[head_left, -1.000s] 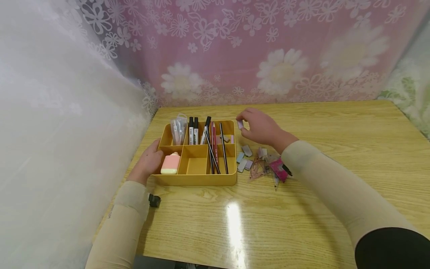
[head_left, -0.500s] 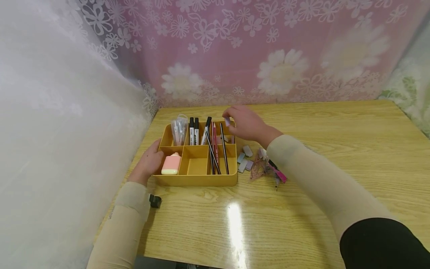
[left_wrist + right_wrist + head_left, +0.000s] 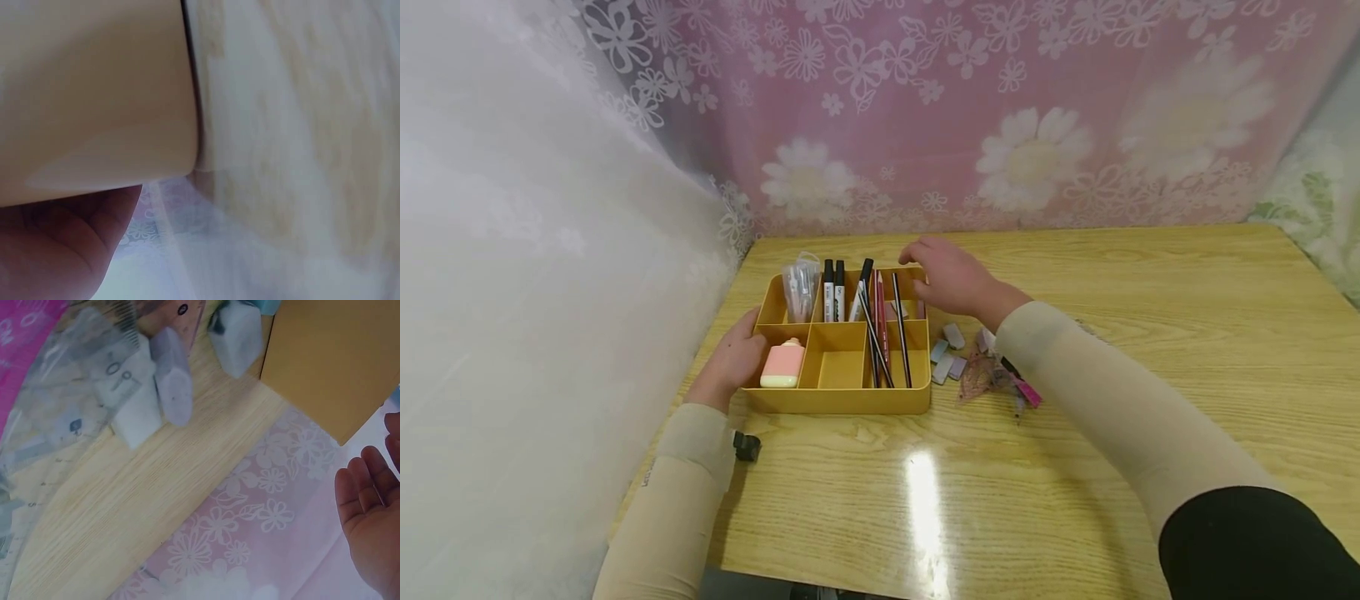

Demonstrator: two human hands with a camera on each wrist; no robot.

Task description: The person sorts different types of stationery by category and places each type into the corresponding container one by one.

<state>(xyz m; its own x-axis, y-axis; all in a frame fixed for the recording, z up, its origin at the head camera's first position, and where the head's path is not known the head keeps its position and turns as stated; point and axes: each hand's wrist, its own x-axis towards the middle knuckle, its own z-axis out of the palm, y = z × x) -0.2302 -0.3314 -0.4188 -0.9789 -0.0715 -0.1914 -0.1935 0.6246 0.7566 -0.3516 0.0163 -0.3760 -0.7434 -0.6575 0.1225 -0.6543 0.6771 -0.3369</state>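
A yellow desk organizer (image 3: pixel 835 402) with several compartments stands on the table. My left hand (image 3: pixel 730 358) grips its left wall, beside a pink correction-fluid-like bottle (image 3: pixel 782 365). Over the back right compartment hovers my right hand (image 3: pixel 953 279), its fingers apart and nothing between them; the right wrist view shows its fingers (image 3: pixel 369 481) extended past the organizer's corner. Small erasers (image 3: pixel 895 310) lie in that compartment, partly hidden by pencils (image 3: pixel 882 321). More erasers (image 3: pixel 953 335) are scattered just right of the organizer.
Transparent set squares (image 3: pixel 976 377) and a bright pink item (image 3: pixel 1028 393) lie in a heap under my right forearm. Black-capped markers (image 3: pixel 839 292) and a clear packet (image 3: pixel 801 292) stand in the back compartments. A flowered curtain (image 3: pixel 925 167) hangs behind the table.
My right hand has moved left from beside the organizer to above its back right compartment and let go of a pale eraser there. The left hand has stayed put.
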